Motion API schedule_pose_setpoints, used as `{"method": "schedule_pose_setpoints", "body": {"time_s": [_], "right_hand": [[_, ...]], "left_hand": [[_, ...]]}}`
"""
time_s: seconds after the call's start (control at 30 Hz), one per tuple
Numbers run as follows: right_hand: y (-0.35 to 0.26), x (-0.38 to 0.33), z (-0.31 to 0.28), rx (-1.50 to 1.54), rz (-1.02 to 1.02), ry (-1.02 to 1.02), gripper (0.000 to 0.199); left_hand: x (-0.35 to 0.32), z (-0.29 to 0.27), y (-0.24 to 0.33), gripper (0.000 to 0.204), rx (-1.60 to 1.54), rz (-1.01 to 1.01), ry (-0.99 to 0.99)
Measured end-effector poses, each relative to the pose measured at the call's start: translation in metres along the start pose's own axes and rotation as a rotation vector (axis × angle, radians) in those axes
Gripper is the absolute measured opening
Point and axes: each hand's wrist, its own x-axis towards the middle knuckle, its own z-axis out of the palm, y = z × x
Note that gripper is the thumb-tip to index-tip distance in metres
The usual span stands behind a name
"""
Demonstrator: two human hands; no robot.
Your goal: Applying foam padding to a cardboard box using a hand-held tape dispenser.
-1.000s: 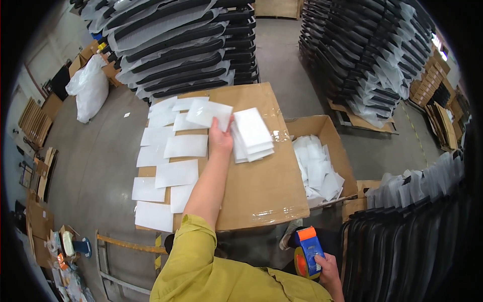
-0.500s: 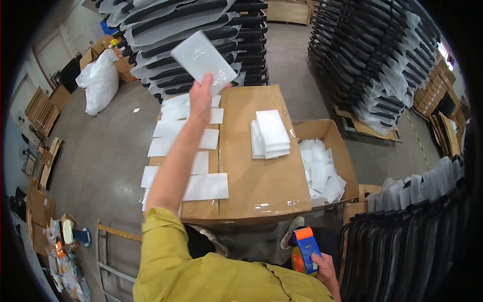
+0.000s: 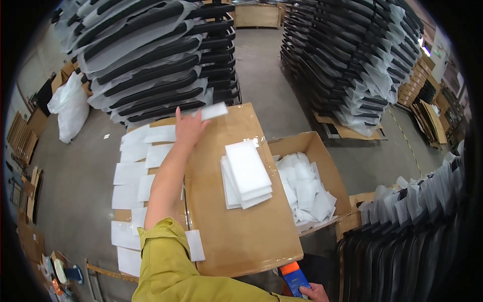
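Observation:
My left hand (image 3: 190, 130) reaches to the far edge of a taped cardboard box (image 3: 216, 231). Its fingers are spread over the near side of a white foam sheet (image 3: 215, 110), which lies at that edge, partly hidden by the hand. Low in the view, my right hand (image 3: 315, 292) is closed round a blue tape dispenser (image 3: 296, 282) with an orange tip, held beside the box's near right corner. White foam pieces (image 3: 130, 173) lie in rows along the left of the box top. A small stack of thicker white foam sheets (image 3: 247, 168) sits right of the middle.
An open carton (image 3: 332, 171) of loose white foam pieces (image 3: 304, 189) stands against the box's right side. Tall stacks of black wrapped frames (image 3: 146, 60) rise beyond it, with more frames (image 3: 387, 251) at the near right. A white plastic bag (image 3: 70, 108) rests at far left.
My left hand has lowered the foam sheet from above onto the far end of the box top, and its fingers have spread. The view has shifted; my right hand still holds the tape dispenser.

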Motion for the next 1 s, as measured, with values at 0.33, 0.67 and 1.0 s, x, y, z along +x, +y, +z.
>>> {"method": "schedule_pose_setpoints", "body": {"time_s": [0.33,0.67,1.0], "right_hand": [[-0.021,-0.002,0.006,-0.077,-0.055,-0.033,0.021],[-0.008,-0.033,0.008,0.064,-0.089,-0.108,0.030],[0.021,-0.058,-0.003,0.102,-0.186,-0.097,0.027]], "left_hand": [[-0.003,-0.017,0.011,0.041,-0.102,-0.097,-0.137],[-0.058,-0.134,0.136,0.082,-0.403,-0.122,-0.665],[-0.095,-0.099,0.134,0.021,-0.599,-0.156,-0.104]]}}
